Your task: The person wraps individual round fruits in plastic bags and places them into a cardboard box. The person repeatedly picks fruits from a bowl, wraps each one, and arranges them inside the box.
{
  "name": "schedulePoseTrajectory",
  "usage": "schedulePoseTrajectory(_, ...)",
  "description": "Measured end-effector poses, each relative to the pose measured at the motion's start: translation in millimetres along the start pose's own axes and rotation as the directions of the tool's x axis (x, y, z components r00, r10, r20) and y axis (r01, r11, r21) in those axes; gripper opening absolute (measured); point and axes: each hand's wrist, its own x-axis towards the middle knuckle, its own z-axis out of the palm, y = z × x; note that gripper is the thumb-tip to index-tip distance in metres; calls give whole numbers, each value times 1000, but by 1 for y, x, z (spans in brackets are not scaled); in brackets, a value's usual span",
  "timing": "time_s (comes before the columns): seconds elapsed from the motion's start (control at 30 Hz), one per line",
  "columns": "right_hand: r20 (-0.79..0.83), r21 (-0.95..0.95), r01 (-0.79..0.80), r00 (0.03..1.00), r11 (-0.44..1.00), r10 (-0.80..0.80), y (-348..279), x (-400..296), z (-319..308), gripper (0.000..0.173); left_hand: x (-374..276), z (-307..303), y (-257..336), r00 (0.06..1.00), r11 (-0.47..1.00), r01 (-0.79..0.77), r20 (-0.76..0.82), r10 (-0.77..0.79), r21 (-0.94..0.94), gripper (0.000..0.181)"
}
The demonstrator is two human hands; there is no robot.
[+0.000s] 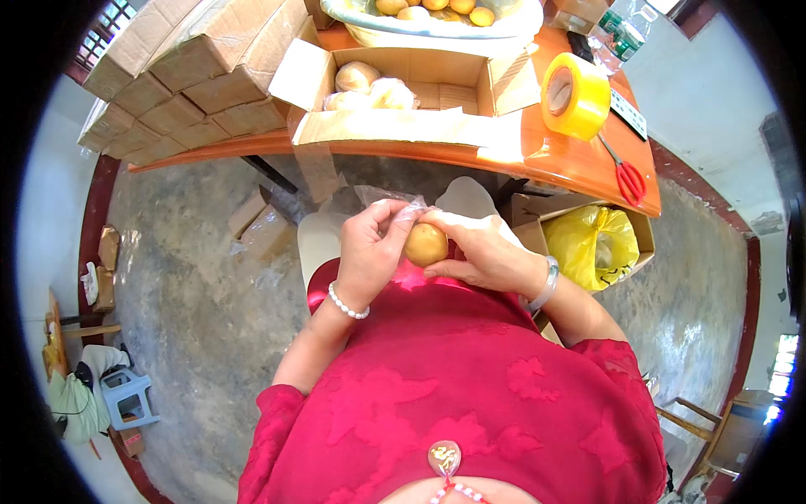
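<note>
My right hand [488,252] holds a round yellow-brown fruit [426,245] above my lap, thumb below it and fingers over its top. With thumb and fingertips, my left hand [373,249] pinches a thin transparent plastic bag [412,208] at the fruit's upper edge. The right fingertips meet the bag there too. Whether the fruit is inside the bag is hard to tell. Beyond my hands, an open cardboard box [403,129] sits at the table edge. Inside it, to the left, are several plastic-wrapped round fruits [357,77].
On the orange table [567,151] are stacked cardboard boxes [189,88], a lined basin [434,28] of fruit, a yellow tape roll [576,94], red-handled scissors [630,181] and plastic bottles [630,34]. A strip of tape [317,170] hangs from the box. A yellow bag [589,242] fills a carton below right.
</note>
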Motion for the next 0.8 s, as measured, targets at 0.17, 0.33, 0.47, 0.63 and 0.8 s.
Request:
schedulePoseTrajectory(0.17, 32, -145, -124, 991, 982, 130, 10, -6, 20, 43, -15, 6, 6, 977, 955, -208, 87, 193, 213, 19)
schedulePoseTrajectory(0.33, -211, 218, -108, 965, 970, 154, 35, -9, 46, 35, -27, 3, 42, 820, 584, -570, 351, 452, 578, 31)
schedulePoseTrajectory(0.47, -268, 433, -121, 929, 893, 255, 16, -12, 32, 43, -23, -17, 33, 772, 577, -568, 137, 621, 587, 23)
schedulePoseTrajectory(0.63, -197, 370, -140, 954, 918, 225, 17, -12, 42, 37, -13, -13, -6, 963, 909, -268, 105, 247, 318, 20)
schedulePoseTrajectory(0.8, -132, 484, -178, 953, 857, 272, 15, -11, 38, 44, -23, -6, -18, 948, 936, 273, 229, -223, -221, 34)
